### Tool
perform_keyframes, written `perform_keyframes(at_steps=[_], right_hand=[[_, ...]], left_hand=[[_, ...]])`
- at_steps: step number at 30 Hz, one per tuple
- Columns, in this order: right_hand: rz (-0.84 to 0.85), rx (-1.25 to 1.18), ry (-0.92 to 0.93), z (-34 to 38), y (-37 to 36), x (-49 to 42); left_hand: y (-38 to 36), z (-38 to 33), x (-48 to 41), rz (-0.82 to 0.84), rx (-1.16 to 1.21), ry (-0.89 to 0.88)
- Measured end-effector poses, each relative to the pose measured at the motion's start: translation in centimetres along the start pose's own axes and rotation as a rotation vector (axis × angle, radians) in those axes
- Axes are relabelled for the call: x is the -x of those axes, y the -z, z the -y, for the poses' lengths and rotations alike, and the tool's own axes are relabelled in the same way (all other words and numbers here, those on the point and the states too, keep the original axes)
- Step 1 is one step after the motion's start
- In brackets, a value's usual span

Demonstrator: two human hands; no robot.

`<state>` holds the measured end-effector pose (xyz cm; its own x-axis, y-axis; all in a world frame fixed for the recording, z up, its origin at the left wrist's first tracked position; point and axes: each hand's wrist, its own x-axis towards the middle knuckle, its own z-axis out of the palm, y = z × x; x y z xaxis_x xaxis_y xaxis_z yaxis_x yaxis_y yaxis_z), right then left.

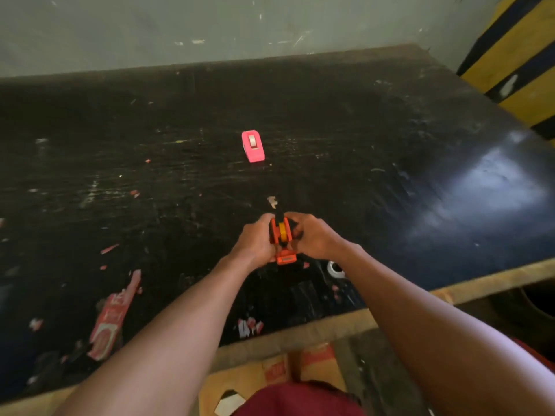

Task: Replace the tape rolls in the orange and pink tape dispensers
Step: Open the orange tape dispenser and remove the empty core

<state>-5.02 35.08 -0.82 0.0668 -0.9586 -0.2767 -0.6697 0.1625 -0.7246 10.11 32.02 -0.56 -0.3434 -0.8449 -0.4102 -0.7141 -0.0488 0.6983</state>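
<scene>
The orange tape dispenser (283,247) is held over the near middle of the black table (390,139), its cutter end pointing toward me. A yellowish tape roll (282,230) sits in its slot. My left hand (255,238) grips its left side and my right hand (312,235) grips its right side, fingers curled around the body. The pink tape dispenser (253,146) stands alone farther back at the table's centre, with a pale roll visible in its top.
A white tape roll (335,270) lies on the table just under my right wrist. Torn red and white packaging (112,316) lies near the front left. A cardboard box (270,373) stands below the wooden front edge. A yellow and black striped wall is at the far right.
</scene>
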Motion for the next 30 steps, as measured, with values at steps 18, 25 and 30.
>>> perform_keyframes(at_steps=[18, 25, 30], right_hand=[[0.068, 0.038, -0.059, -4.6, -4.8, 5.4], [0.133, 0.004, -0.011, -5.7, -4.4, 4.7], [0.186, -0.013, -0.017, -5.4, -4.0, 4.5]], left_hand=[[-7.1, 2.8, 5.4, -0.038, -0.172, 0.092], [-8.1, 3.3, 4.8, -0.080, -0.141, 0.151], [-7.9, 3.3, 5.0, -0.056, -0.142, 0.150]])
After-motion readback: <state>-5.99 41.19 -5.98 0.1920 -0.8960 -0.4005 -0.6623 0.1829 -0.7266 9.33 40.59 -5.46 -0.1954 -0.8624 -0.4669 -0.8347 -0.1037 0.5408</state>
